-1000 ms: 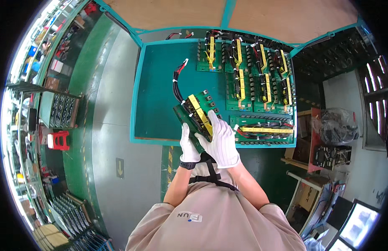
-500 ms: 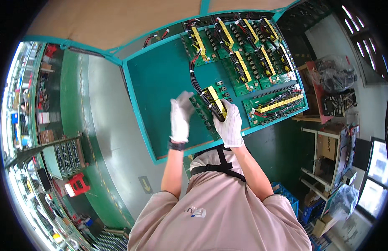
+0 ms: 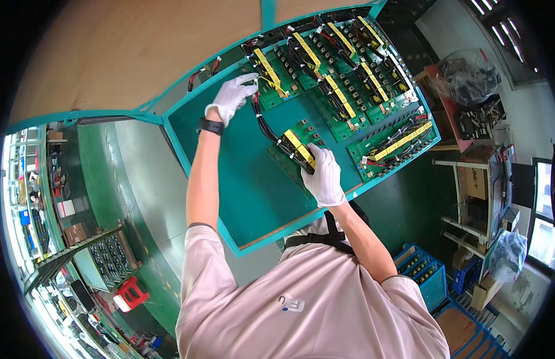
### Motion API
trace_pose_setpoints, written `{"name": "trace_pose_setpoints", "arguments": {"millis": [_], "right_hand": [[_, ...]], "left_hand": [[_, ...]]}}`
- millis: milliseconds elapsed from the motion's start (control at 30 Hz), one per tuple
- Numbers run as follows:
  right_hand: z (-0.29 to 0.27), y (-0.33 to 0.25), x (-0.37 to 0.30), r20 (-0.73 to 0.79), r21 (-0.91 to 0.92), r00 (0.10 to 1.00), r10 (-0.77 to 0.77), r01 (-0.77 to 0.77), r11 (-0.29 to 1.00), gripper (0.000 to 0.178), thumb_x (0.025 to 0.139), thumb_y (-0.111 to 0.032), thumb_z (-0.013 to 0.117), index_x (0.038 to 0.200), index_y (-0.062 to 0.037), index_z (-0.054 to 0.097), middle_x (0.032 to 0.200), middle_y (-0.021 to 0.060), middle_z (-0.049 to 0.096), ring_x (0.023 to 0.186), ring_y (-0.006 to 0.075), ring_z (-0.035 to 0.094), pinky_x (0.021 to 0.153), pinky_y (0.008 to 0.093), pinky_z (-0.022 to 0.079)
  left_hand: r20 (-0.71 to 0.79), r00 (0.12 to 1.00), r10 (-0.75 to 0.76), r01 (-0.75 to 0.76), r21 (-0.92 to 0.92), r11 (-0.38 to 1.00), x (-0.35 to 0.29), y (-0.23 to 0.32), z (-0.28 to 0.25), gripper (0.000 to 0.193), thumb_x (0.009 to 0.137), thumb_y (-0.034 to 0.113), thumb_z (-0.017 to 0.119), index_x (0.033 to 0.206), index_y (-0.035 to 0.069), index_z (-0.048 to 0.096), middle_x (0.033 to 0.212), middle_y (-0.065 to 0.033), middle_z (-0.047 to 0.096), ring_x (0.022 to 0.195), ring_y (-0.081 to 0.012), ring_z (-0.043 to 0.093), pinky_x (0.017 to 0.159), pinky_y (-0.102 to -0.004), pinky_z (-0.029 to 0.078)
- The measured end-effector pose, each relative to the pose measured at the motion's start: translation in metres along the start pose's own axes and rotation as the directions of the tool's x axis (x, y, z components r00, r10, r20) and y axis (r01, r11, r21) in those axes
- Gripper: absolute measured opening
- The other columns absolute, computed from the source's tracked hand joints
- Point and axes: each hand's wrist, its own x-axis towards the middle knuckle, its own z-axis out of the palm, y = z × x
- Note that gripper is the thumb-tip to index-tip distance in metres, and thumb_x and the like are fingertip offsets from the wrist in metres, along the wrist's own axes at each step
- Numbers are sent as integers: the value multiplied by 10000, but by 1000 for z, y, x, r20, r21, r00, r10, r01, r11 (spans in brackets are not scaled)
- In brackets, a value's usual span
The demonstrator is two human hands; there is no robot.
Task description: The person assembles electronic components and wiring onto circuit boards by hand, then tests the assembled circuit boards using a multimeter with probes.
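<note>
My right hand (image 3: pixel 324 178), in a white glove, grips the near end of a green circuit board (image 3: pixel 302 130) by its row of yellow-wrapped components (image 3: pixel 298 145). That board is tilted over the teal tabletop. From it a bundle of black wires (image 3: pixel 265 127) with red strands runs up and away to the far left. At the bundle's far end is my gloved left hand (image 3: pixel 232 97), its fingers closing around the wires; the fingertips partly hide them. Just right of the left hand, another board with yellow components (image 3: pixel 267 70) lies on the table.
Several similar boards (image 3: pixel 340 99) lie in rows at the right, one of them sideways near the front edge (image 3: pixel 390 146). A raised teal rim (image 3: pixel 199 194) borders the table. Loose wire ends (image 3: pixel 193 79) hang past the far rim. A blue crate (image 3: pixel 424 272) stands at the lower right.
My left hand has moved away from beside the held board, up to the wires' far end. The right hand keeps its grip on the board. The view has shifted slightly.
</note>
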Motion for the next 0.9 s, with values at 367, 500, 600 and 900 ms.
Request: {"name": "trace_pose_setpoints", "arguments": {"millis": [367,500,600,900], "right_hand": [[30,16,35,-70,-109,996,50,-58,992,549,712,-79,786,1216,-56,572,1017,153,631,966,364,611,816,450,531],[38,28,39,-78,-150,994,73,-84,985,549,722,-94,786,1223,-59,563,1031,151,619,978,355,607,809,447,531],[41,26,45,-86,-158,993,84,-97,983,547,720,-92,784,1219,-63,562,1021,149,616,973,354,607,801,449,533],[49,23,59,-130,-184,985,111,-134,974,535,717,-85,779,1207,-58,566,997,145,614,950,348,608,784,444,536]], "left_hand": [[-46,995,94,-85,165,983,43,8,-33,248,876,135,629,1097,22,642,834,-39,667,678,-107,629,599,-246,508],[-59,990,131,-119,178,977,58,8,-29,222,874,144,663,1049,7,646,854,-63,697,706,-124,668,663,-253,556],[-42,987,158,-148,179,973,71,6,-30,214,878,148,683,1031,1,650,870,-75,710,720,-129,681,664,-258,560],[-50,987,154,-135,275,952,107,-7,-33,235,898,177,673,1059,5,667,858,-67,718,728,-126,690,671,-263,563]]}}
